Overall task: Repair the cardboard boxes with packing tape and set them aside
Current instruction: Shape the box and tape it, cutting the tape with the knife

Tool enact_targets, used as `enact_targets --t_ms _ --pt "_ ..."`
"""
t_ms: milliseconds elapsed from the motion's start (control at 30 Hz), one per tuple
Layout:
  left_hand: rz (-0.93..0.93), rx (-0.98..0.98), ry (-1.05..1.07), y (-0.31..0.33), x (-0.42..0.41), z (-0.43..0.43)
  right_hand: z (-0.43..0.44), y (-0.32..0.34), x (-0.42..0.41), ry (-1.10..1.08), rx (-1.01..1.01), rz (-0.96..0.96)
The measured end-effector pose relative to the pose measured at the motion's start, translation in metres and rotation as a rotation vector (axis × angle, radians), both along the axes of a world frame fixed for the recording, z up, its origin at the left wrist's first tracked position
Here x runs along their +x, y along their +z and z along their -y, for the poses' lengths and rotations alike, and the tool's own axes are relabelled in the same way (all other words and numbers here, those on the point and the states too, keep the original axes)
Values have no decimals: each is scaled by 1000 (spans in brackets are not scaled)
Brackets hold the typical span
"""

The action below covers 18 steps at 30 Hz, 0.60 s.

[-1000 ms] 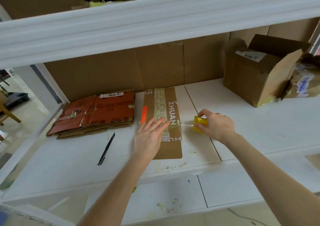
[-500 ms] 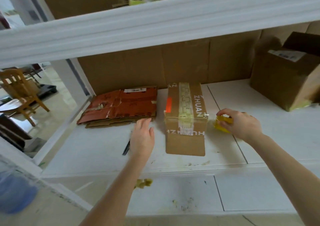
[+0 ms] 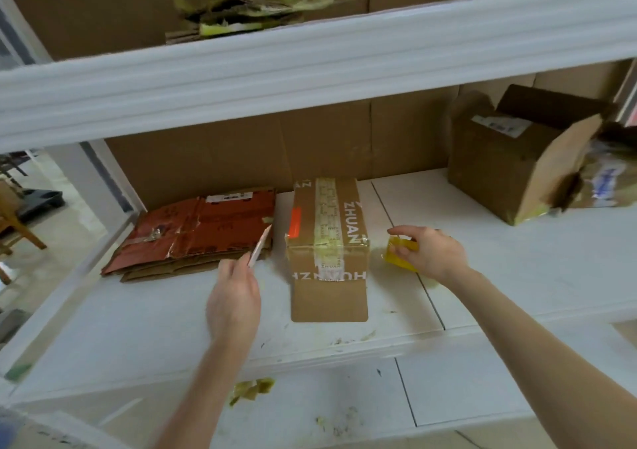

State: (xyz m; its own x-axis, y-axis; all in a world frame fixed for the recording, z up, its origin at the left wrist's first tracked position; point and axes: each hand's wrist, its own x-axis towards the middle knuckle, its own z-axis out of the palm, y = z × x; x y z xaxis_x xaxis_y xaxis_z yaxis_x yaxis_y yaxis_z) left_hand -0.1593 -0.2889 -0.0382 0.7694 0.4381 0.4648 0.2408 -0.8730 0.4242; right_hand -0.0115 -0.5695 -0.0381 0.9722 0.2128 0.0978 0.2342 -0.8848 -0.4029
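Gripping the tape roll (image 3: 400, 259) with curled fingers, the right hand (image 3: 431, 255) is sitting on the shelf (image 3: 517, 276) just beside the middle box (image 3: 327, 228); the left hand (image 3: 234, 297) is pinching a slim, pale cutter (image 3: 260, 247), or what looks like one, tip pointing up and away, just left of that box; whether a strand of tape is joining roll and box is too faint to tell.

The box is standing mid-shelf against the cardboard backing, wearing a long strip down its top seam and a band across its near edge, so the taping here is looking mostly done; its front flap (image 3: 329, 298) is lying flat and loose on the shelf, so that end is probably needing closing. Cutting the tape free seems to be the step in hand, with setting the box aside to follow.

A flat pile (image 3: 200, 231) of reddish boxes is lying to the left, touching the backing; whether it is finished work or waiting is unclear. An open box (image 3: 510, 166) with a ragged corner is standing well apart on the right, apparently untaped; that one is likely remaining. Tape scraps (image 3: 253, 388) are littering the lower ledge.
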Motion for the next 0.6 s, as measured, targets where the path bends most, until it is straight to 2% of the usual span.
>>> enact_targets --t_ms 67,133,267,600 --pt "35 24 -198 19 1 49 1 3 -1 8 21 -5" --pt "-42 21 -288 27 9 93 1 6 -2 8 39 -14" --pt "-187 70 -278 25 26 138 0 8 -4 -12 43 -15" --pt "-237 108 -248 20 36 155 -8 13 -10 -94 46 67"
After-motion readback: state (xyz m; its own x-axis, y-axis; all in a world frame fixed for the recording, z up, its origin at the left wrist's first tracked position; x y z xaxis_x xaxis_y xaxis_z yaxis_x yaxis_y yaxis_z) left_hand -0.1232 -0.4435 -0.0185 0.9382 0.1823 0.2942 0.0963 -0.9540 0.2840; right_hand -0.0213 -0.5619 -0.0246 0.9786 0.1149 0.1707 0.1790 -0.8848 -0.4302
